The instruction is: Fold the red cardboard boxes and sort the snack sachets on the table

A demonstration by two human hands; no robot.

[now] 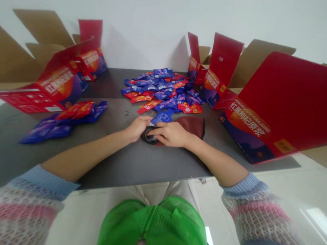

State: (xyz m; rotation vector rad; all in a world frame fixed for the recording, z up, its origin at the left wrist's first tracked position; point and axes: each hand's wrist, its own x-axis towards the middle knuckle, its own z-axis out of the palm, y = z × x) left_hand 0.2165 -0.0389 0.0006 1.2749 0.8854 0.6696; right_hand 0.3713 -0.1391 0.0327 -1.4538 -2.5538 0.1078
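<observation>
At the middle of the table, a brown cloth piece with black trim [194,126] lies under and beside my right hand [174,133]. A dark, rounded, black-rimmed part [149,136] shows between my hands; it seems to belong to the cloth, though the join is covered. My left hand [138,128] is closed with its fingertips pinching at the upper left of this rim. The fingers of my right hand curl over it from the right. Just beyond my fingertips lies a blue sachet [163,116], its near end partly hidden by them.
A heap of blue and red sachets [164,90] lies at the back. More sachets [69,119] lie at left. Open red cartons stand at the left [60,83], back left [93,63], back right [211,83] and right [249,129]. The grey table [151,168] ends before my lap.
</observation>
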